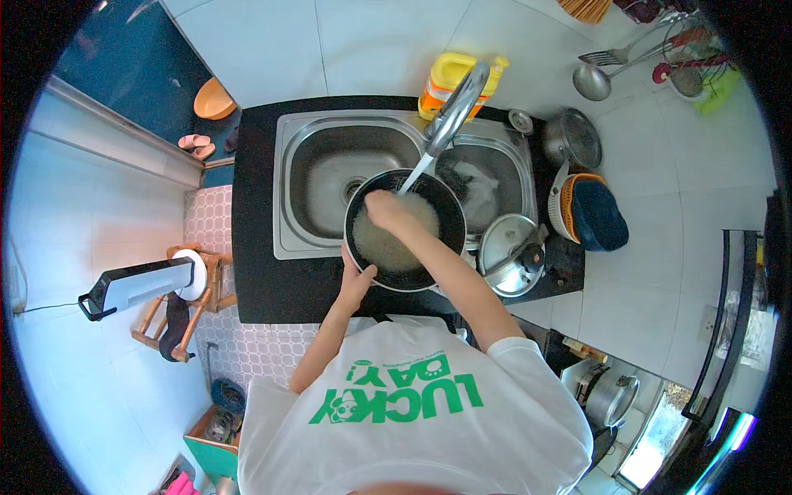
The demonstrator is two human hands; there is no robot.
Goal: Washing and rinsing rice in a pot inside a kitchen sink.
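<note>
A dark round pot with a pale rim is tilted over the front of the double steel sink. Cloudy water with pale grains, which look like rice, lies inside it. My left hand grips the pot's near left rim, thumb on the edge. My right hand reaches down into the pot, its fingers curled and partly hidden by the water and the hand itself; whether they hold grains cannot be seen. From the chrome faucet, water runs into the pot beside my right hand.
A steel lid lies right of the pot. Behind the faucet stands a yellow jug. A metal pot and stacked baskets sit at the right edge. Ladles and a slotted turner hang on the wall. The black counter's left edge borders the floor.
</note>
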